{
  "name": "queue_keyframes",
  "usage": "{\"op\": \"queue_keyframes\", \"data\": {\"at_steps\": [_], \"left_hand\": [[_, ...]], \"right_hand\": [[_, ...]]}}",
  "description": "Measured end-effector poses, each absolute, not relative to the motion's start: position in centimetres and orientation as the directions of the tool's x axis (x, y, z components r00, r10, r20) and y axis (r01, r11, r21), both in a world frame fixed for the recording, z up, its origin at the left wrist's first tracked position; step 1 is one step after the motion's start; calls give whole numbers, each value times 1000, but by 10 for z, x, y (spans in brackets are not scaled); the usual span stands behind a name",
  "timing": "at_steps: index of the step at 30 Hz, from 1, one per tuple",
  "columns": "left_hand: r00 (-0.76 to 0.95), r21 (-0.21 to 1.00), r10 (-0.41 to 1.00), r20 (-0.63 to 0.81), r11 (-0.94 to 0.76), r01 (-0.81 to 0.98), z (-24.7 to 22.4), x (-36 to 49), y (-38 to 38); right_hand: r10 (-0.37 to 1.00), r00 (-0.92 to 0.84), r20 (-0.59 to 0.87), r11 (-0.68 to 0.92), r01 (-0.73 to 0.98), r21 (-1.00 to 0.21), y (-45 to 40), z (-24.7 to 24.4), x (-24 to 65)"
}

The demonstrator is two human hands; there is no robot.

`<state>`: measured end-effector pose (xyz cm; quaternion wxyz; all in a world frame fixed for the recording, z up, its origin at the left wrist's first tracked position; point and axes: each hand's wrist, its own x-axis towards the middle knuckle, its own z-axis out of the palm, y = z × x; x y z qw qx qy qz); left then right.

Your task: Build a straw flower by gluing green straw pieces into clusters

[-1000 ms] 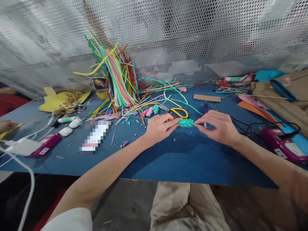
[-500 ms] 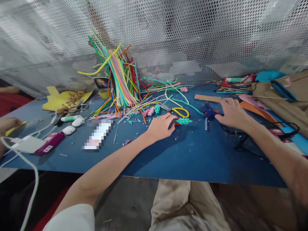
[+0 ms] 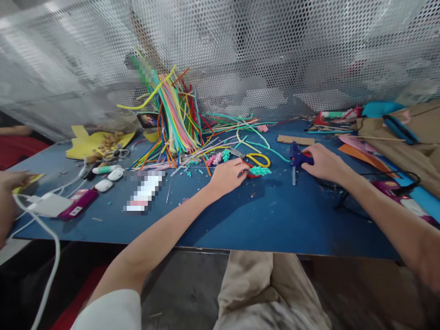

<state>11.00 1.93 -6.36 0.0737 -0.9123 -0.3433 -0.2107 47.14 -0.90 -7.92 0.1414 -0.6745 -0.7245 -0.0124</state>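
Note:
My left hand (image 3: 228,176) is closed, its fingertips pinching a teal pipe-cleaner sprig (image 3: 260,171) just above the blue table. Beside those fingers lie scissors (image 3: 260,160) with a yellow handle loop, and a red loop shows partly behind the hand. Farther right, my right hand (image 3: 323,161) is wrapped around the handle of a dark blue glue gun (image 3: 296,153), with a clear glue stick (image 3: 294,175) jutting out toward me. Small pink and teal sprigs (image 3: 217,158) lie beyond my left hand.
A big bundle of colored pipe cleaners (image 3: 175,114) stands at the back left. A phone (image 3: 146,191), earbud cases (image 3: 103,185) and a white charger (image 3: 51,204) lie left. Cardboard (image 3: 295,140) and a black cable (image 3: 347,201) are right. Another person's hand (image 3: 8,192) is at far left.
My right hand has closed around the glue gun's handle, and the gun has turned slightly. My left hand stays by the scissors with the teal sprig. The view has shifted a little.

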Motion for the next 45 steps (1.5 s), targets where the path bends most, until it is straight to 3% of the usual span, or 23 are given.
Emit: {"op": "queue_keyframes", "data": {"at_steps": [8, 13, 45], "left_hand": [[669, 19, 595, 444, -753, 657, -61, 112, 17], [658, 33, 613, 436, -742, 669, -61, 112, 15], [680, 54, 642, 353, -740, 671, -59, 115, 12]], "right_hand": [[882, 83, 464, 113, 919, -379, -17, -63, 458], [852, 95, 516, 182, 869, -461, -20, -58, 452], [834, -9, 552, 303, 843, -445, -27, -58, 439]]}}
